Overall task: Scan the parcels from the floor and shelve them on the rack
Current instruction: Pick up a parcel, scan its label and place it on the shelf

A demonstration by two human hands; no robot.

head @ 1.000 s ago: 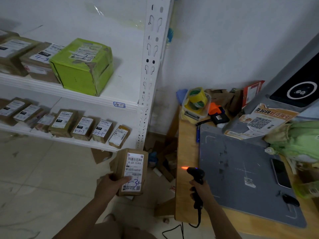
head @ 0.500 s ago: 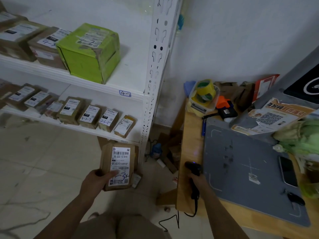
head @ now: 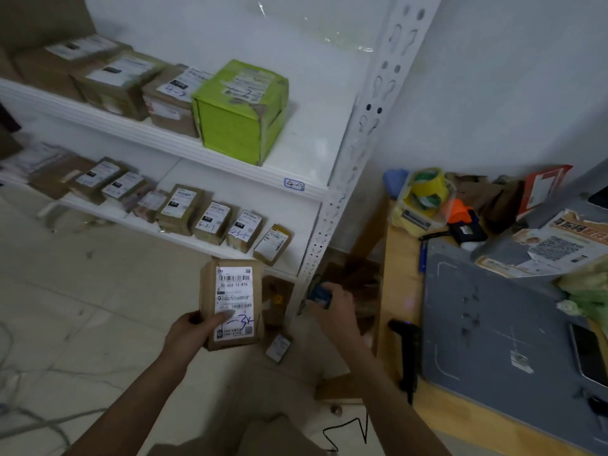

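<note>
The left grip (head: 189,334) is clasped around a brown parcel (head: 232,304), thumb lying across its label, holding it face-up above the floor (head: 98,307) just in front of the rack (head: 332,225). The right grip (head: 332,304) is curled around a small blue object (head: 318,293) beside the rack's post; I can't make out what it is. The scanner (head: 406,337) lies on the edge of the table (head: 399,258), in nobody's hand. The label already carries a handwritten mark, partly under the thumb, so scanning looks done and shelving is the step in hand. Next, I'd say, the parcel wants carrying to the bare end of the lower shelf (head: 296,225), beside the row of small parcels (head: 243,230) there.
</note>
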